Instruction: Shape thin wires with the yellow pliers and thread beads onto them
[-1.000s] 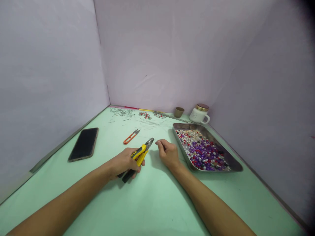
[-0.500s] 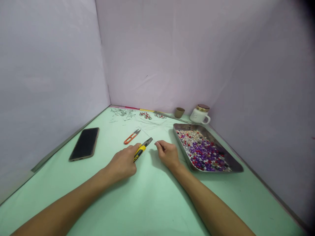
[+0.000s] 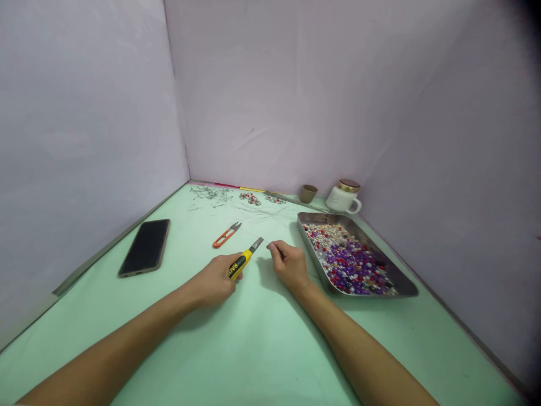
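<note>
My left hand [image 3: 217, 279] is wrapped round yellow-and-black pliers [image 3: 242, 264], their grey jaws pointing up and to the right. A thin wire [image 3: 266, 242] runs between the jaw tips and my right hand [image 3: 289, 265], which pinches it between thumb and fingertips. Whether the jaws grip the wire is too fine to tell. Just beyond the pliers, orange-handled thread snips [image 3: 227, 234] lie on the green table. The metal tray [image 3: 315, 260] of purple, red, white and dark beads is right of my right hand.
A phone [image 3: 146, 248] lies at left. Loose wire pieces [image 3: 211, 194] and beaded pieces [image 3: 250, 198] are at the back. A small brown cup [image 3: 308, 193] and a lidded white mug [image 3: 343, 196] stand behind the tray. Pale walls enclose the table.
The pliers have turned in my left hand, showing more of the yellow handle, and the hand has shifted slightly down. My right hand stays nearly in place with the wire.
</note>
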Demonstrator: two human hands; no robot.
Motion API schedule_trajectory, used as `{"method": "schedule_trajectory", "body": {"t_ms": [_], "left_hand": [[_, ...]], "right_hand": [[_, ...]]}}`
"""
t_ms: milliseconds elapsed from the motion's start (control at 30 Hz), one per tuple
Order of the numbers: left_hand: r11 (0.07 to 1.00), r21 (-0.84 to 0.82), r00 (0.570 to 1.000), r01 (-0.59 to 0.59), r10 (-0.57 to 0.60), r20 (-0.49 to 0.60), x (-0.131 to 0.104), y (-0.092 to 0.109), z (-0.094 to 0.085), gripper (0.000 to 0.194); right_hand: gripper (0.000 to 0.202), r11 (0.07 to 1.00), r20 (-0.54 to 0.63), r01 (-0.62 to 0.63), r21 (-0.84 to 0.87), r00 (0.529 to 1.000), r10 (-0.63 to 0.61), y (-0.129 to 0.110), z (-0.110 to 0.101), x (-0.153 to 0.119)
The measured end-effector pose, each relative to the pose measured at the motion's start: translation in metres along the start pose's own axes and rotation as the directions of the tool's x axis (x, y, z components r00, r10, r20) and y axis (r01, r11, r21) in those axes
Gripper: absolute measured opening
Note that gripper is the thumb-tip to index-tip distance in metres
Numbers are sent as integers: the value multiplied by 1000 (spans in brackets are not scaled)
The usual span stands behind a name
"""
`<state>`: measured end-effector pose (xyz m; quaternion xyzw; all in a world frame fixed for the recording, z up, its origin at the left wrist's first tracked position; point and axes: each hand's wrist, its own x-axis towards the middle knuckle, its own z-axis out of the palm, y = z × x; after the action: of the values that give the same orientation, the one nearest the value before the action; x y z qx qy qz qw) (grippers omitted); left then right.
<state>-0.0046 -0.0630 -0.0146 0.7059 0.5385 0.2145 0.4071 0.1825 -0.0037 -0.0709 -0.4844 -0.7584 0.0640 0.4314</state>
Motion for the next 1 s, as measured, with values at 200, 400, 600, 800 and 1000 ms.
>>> {"method": "schedule_trajectory", "body": {"t_ms": [200, 400, 600, 800, 1000], "left_hand": [[875, -442, 958, 195, -73, 279, -2, 4, -4, 24], [929, -338, 975, 153, -86, 203, 0, 0, -2, 23], [975, 216, 993, -55, 76, -88, 0, -3, 3, 31], [864, 498, 987, 78, 4, -162, -4, -1, 9, 66], [935, 353, 992, 24, 21, -123, -2, -1, 5, 53]], "right_hand": [[25, 1000, -8, 13, 11, 1000, -13, -1, -2, -1], [25, 1000, 2, 15, 11, 1000, -15, 1, -1, 0], [25, 1000, 12, 1, -3, 1000, -1, 2, 1, 0], [26, 1000, 10, 10, -10, 1000, -10, 2, 3, -1], [26, 1000, 8, 5, -19, 1000, -5, 3, 3, -1]]}}
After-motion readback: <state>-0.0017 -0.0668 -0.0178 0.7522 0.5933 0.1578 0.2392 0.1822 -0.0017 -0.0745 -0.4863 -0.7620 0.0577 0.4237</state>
